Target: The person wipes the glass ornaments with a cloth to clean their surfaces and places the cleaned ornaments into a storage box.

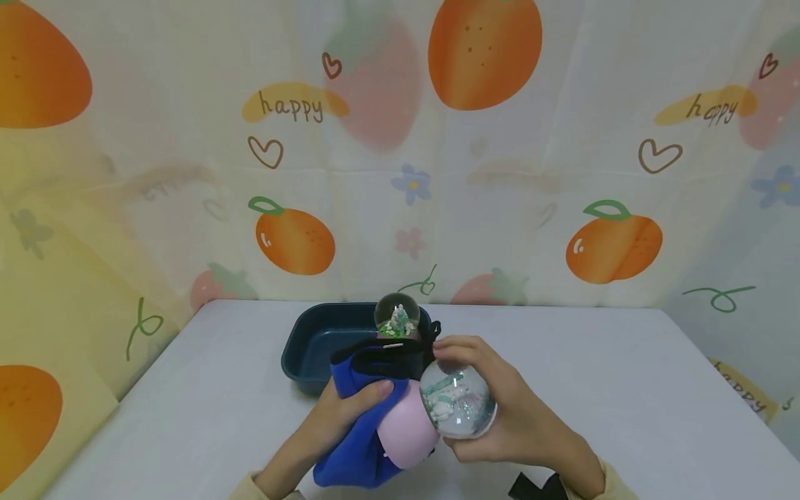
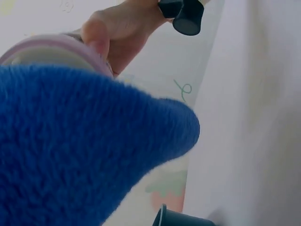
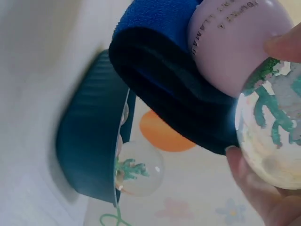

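My left hand (image 1: 346,411) grips a fuzzy blue cloth (image 1: 353,462) with a black folded band, thumb on top. The cloth lies against the pink base (image 1: 409,427) of a snow globe (image 1: 459,406), which is tipped on its side above the table. My right hand (image 1: 521,413) holds this globe, fingers and thumb curled round its clear ball. Green and white figures show inside the ball, and lettering runs along the base (image 3: 235,42) in the right wrist view. In the left wrist view the cloth (image 2: 84,141) covers much of the frame.
Behind the hands stands a dark teal basin (image 1: 306,364) on the white table (image 1: 187,417). A second snow globe (image 1: 397,318) pokes up over its right side. A black object (image 1: 537,486) shows by my right wrist. A fruit-patterned curtain (image 1: 375,243) hangs behind.
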A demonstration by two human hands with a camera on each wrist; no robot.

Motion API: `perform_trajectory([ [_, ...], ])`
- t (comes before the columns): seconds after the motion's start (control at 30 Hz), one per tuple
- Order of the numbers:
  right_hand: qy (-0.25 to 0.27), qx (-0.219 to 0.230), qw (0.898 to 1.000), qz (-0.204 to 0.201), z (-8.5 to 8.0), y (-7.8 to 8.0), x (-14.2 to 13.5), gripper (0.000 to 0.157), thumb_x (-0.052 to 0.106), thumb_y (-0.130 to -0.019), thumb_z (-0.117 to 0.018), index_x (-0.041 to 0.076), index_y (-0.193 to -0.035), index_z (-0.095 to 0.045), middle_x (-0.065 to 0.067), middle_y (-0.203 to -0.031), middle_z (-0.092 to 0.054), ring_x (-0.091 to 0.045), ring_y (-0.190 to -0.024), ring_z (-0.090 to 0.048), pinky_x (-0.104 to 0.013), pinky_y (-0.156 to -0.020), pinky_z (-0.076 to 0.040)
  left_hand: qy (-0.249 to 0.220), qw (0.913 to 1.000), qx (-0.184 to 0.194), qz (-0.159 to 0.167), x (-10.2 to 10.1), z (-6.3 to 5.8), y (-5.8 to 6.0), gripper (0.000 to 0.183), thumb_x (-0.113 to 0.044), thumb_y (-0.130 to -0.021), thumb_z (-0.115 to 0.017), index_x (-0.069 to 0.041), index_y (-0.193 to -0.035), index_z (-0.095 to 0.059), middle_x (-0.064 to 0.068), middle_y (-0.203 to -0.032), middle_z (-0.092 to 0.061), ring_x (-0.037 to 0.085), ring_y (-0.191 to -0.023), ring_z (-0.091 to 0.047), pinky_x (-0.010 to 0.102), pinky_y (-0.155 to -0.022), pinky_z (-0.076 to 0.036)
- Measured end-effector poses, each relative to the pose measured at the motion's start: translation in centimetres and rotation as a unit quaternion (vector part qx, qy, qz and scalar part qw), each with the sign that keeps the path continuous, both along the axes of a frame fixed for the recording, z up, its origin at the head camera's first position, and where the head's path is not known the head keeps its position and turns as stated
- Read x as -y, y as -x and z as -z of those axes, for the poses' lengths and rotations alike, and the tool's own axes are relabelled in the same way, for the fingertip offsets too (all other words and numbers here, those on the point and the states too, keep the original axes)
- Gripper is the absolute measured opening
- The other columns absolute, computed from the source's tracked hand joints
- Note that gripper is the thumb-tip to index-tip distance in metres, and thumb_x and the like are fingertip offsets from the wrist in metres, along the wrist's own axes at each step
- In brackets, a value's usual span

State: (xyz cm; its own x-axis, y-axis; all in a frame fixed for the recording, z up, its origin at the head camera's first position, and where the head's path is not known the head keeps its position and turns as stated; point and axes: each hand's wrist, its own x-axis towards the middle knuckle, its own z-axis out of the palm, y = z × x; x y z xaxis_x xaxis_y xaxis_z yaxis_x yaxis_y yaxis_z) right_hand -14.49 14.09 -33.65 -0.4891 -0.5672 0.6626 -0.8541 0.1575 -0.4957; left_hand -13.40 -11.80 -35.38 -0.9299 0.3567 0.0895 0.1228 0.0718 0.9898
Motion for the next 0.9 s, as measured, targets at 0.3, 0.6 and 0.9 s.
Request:
perform_trajectory([
  [0.3,-0.054,0.033,0.996,0.065,0.2,0.3,-0.1,0.094,0.013,-0.056,-0.094,0.015,-0.138,-0.048,0.001,-0.131,-0.058,-0.016,-0.11,-0.06,-0.029,-0.091,-0.055,0.046,0.9841,-0.116,-0.127,-1.0,-0.1,-0.2,0.032,-0.02,-0.093,-0.068,-0.013,-0.123,-0.062,0.006,-0.114,-0.07,0.016,-0.103,-0.065,0.029,-0.09,-0.052],
  [0.6,-0.065,0.091,0.99,0.084,0.4,0.1,-0.1,0.093,0.012,-0.057,-0.094,0.014,-0.137,-0.047,-0.001,-0.128,-0.059,-0.016,-0.109,-0.059,-0.026,-0.093,-0.053,0.055,0.9664,-0.179,-0.176,-1.5,0.1,-0.2,0.027,-0.016,-0.091,-0.07,-0.016,-0.118,-0.066,-0.002,-0.106,-0.072,0.009,-0.1,-0.066,0.028,-0.09,-0.052],
  [0.9,-0.048,0.15,0.981,0.112,0.3,-0.3,0.1,0.075,0.029,-0.068,-0.091,0.022,-0.131,-0.051,0.001,-0.119,-0.065,-0.01,-0.095,-0.06,-0.027,-0.075,-0.055,0.055,0.9682,-0.185,-0.159,-1.7,0.1,-0.3,0.03,-0.016,-0.093,-0.069,-0.017,-0.122,-0.063,-0.002,-0.109,-0.071,0.01,-0.101,-0.066,0.028,-0.089,-0.053],
])
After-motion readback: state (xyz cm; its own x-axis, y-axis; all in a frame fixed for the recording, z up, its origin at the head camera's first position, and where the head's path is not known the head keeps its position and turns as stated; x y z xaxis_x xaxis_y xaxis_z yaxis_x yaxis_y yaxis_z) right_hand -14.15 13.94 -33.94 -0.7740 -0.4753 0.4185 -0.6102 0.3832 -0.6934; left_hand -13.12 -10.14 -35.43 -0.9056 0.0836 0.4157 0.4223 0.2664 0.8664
